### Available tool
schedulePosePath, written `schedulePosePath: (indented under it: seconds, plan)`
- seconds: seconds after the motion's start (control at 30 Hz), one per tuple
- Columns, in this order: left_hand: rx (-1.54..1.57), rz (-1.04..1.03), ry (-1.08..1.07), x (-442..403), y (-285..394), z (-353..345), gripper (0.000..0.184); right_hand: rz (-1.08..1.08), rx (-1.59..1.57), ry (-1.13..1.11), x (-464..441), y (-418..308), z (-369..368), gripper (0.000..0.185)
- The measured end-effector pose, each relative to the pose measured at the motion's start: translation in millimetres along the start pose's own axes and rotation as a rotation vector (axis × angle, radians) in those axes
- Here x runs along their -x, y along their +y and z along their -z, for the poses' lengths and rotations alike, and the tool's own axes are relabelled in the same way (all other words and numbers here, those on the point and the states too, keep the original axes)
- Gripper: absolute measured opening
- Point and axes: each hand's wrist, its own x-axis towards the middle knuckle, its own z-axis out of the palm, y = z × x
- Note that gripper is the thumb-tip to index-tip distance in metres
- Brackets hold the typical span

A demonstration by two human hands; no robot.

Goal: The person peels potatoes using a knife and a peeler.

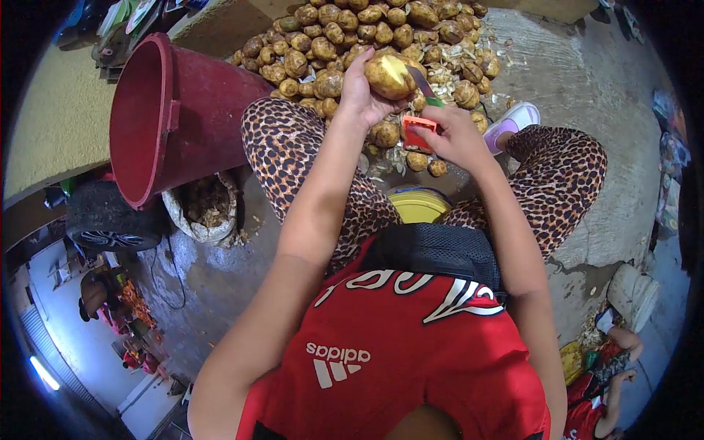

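Grey concrete floor [587, 191], with a heap of lumpy brown vegetables [330, 33] near its far edge.
Left hand [361, 95] holds a big oval brown vegetable with a pale yellow peeled patch [389, 78] above the heap, its long side running left to right. Right hand [458, 132], nearer and to its right, grips a green-handled knife [423, 84]; the blade looks to touch the vegetable's right end.

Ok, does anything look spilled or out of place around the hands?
Yes, loose peelings are strewn on the floor among the piled tubers, which looks untidy with a sack of apparent scraps by the red tub. The partly peeled tuber in the left hand and the knife in the right hand show nothing odd.
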Motion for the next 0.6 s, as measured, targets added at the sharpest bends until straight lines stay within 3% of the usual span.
schedulePosePath:
  seconds: [0.23, 0.33, 0.43, 0.6]
  plan:
    - [-0.141, -0.070, 0.029, 1, -1, -2, 0.044, 0.023, 0.065, -0.178, -3, 3, 8, 0.016]
    - [-0.097, -0.053, 0.016, -2, -3, -2, 0.044, 0.033, -0.028, -0.097, -2, 0, -3, 0.015]
    - [-0.012, -0.051, 0.023, 2, -5, -7, 0.045, -0.108, -0.189, -0.055, -4, -8, -13, 0.015]
    - [0.060, -0.012, 0.048, 2, -12, -9, 0.045, -0.069, -0.202, 0.040, 0, 0, -31, 0.016]
